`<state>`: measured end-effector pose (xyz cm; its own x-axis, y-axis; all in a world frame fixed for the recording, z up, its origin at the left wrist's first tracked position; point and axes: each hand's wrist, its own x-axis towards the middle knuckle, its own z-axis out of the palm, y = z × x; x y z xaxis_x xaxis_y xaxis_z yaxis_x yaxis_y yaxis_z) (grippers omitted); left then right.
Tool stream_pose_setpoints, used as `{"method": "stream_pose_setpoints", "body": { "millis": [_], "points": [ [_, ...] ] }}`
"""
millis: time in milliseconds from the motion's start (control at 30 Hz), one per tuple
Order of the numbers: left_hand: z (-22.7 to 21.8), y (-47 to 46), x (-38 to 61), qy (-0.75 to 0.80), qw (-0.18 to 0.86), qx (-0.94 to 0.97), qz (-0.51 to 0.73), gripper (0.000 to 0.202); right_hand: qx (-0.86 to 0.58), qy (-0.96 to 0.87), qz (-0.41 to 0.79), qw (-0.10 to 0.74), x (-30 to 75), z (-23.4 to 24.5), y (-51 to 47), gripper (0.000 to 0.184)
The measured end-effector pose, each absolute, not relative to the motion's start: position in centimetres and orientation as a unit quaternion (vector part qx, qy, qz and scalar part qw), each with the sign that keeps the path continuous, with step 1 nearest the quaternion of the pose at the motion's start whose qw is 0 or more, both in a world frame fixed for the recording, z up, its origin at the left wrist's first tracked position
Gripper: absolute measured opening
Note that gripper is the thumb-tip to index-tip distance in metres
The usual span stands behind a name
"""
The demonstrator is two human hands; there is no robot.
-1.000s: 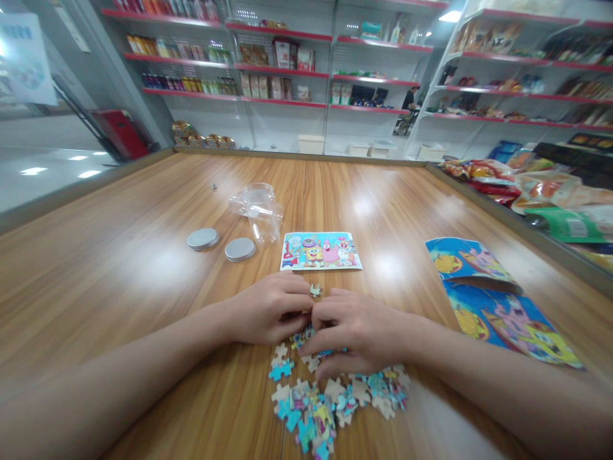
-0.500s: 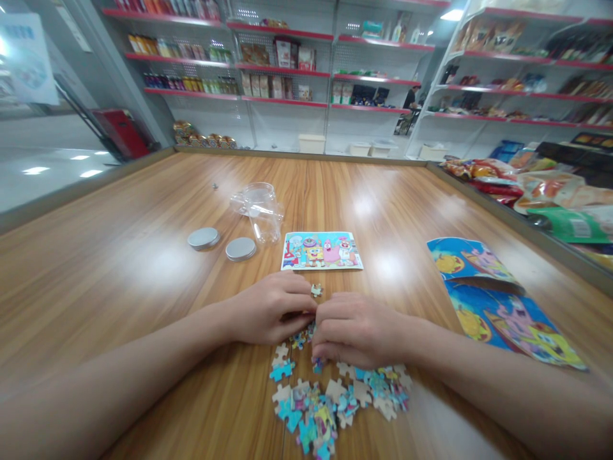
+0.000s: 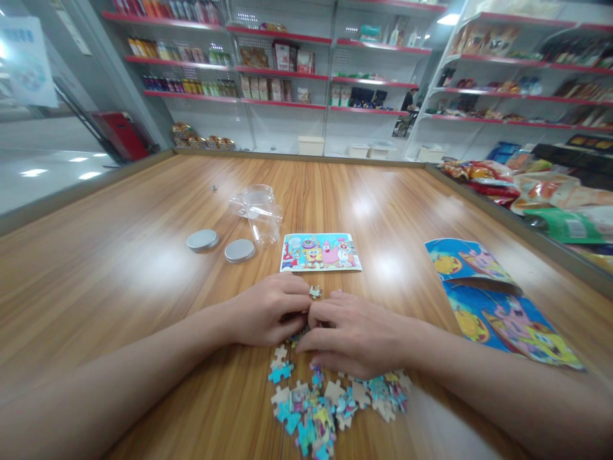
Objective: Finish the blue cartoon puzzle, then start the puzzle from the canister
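My left hand and my right hand rest together on the wooden table, fingertips meeting and curled over small jigsaw pieces that are mostly hidden. A single loose piece lies just beyond the fingertips. A heap of several coloured puzzle pieces lies in front of me, right below my right hand. Farther off lies a small cartoon reference picture.
Two round metal lids and clear plastic jars stand at the left back. A large cartoon-printed sheet lies to the right. Snack bags line the right edge. Store shelves fill the background.
My right hand has uncurled a little and slid slightly forward over the pieces. My left hand has stayed almost still.
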<state>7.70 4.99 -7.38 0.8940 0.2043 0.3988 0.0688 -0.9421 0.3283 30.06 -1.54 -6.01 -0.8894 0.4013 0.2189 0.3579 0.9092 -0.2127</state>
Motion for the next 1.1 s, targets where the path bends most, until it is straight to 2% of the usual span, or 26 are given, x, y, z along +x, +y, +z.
{"method": "stream_pose_setpoints", "body": {
  "millis": [233,400,533,700,800,967,1100],
  "points": [
    [-7.4,5.0,7.7,0.07,0.162,0.959,0.223,0.018,-0.201,-0.973,0.068,0.092,29.9,-5.5,-1.8,0.031],
    [-7.2,5.0,7.7,0.068,0.168,0.959,0.22,0.019,-0.203,-0.977,0.037,0.054,29.7,-5.1,-2.1,0.051],
    [-7.3,5.0,7.6,0.071,0.162,0.96,0.217,0.016,-0.205,-0.976,0.036,0.066,29.6,-5.5,-2.2,0.037],
    [-7.5,5.0,7.6,0.074,0.163,0.96,0.214,0.015,-0.207,-0.974,0.033,0.085,29.6,-5.9,-2.1,0.039],
    [-7.4,5.0,7.6,0.072,0.161,0.961,0.214,0.015,-0.212,-0.972,0.039,0.096,29.6,-5.8,-2.2,0.025],
    [-7.3,5.0,7.6,0.072,0.161,0.961,0.213,0.014,-0.205,-0.971,0.038,0.119,29.8,-6.1,-2.1,0.029],
    [-7.2,5.0,7.6,0.073,0.156,0.962,0.214,0.014,-0.19,-0.971,0.022,0.141,30.0,-6.6,-1.7,0.021]
  ]
}}
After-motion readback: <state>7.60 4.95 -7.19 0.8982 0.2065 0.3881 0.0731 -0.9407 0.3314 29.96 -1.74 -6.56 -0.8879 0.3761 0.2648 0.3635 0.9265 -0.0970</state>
